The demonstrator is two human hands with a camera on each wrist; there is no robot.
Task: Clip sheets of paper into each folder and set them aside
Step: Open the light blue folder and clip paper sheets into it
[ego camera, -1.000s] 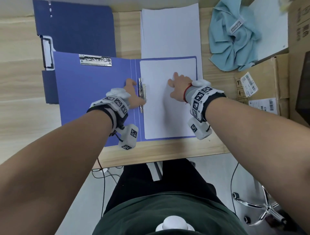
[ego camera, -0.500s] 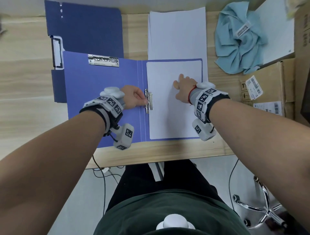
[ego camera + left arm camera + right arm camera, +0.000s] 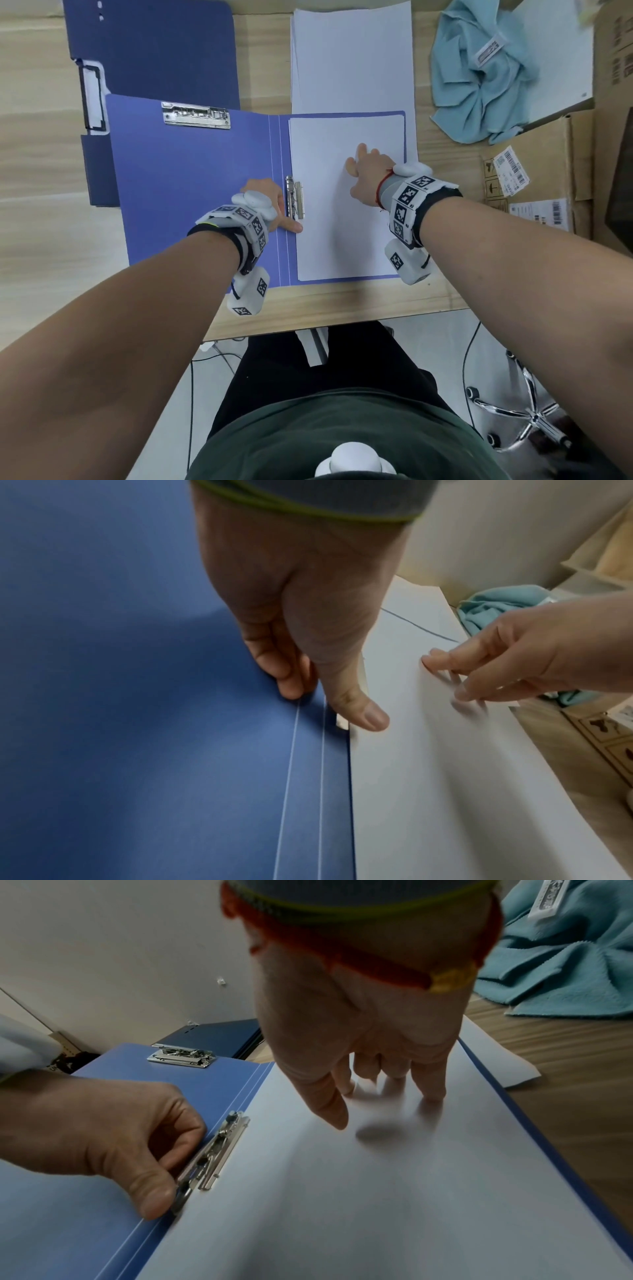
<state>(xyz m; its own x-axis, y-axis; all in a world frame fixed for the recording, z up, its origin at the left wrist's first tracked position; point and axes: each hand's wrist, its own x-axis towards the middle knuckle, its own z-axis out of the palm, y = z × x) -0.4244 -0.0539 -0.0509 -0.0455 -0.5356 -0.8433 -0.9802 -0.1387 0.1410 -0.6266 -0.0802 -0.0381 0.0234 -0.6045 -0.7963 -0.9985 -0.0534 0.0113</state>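
A light blue folder (image 3: 191, 192) lies open on the table, with a white sheet (image 3: 342, 240) on its right half. A metal side clip (image 3: 295, 198) sits by the spine over the sheet's left edge. My left hand (image 3: 270, 209) curls its fingers against this clip (image 3: 215, 1150), and its thumb (image 3: 363, 712) lies at the clip's near end. My right hand (image 3: 366, 171) presses spread fingertips (image 3: 431, 1091) down on the sheet (image 3: 377, 1191). A second clip (image 3: 196, 115) sits at the top of the left cover.
A stack of blank paper (image 3: 352, 58) lies behind the folder. Dark blue folders (image 3: 154, 44) are stacked at the back left. A teal cloth (image 3: 479, 68) and cardboard boxes (image 3: 534, 171) stand to the right. The table's front edge (image 3: 342, 305) runs just below the folder.
My left hand stays at the side clip, and its thumb has stretched out to the clip's near end. My right hand keeps pressing the sheet in much the same place.
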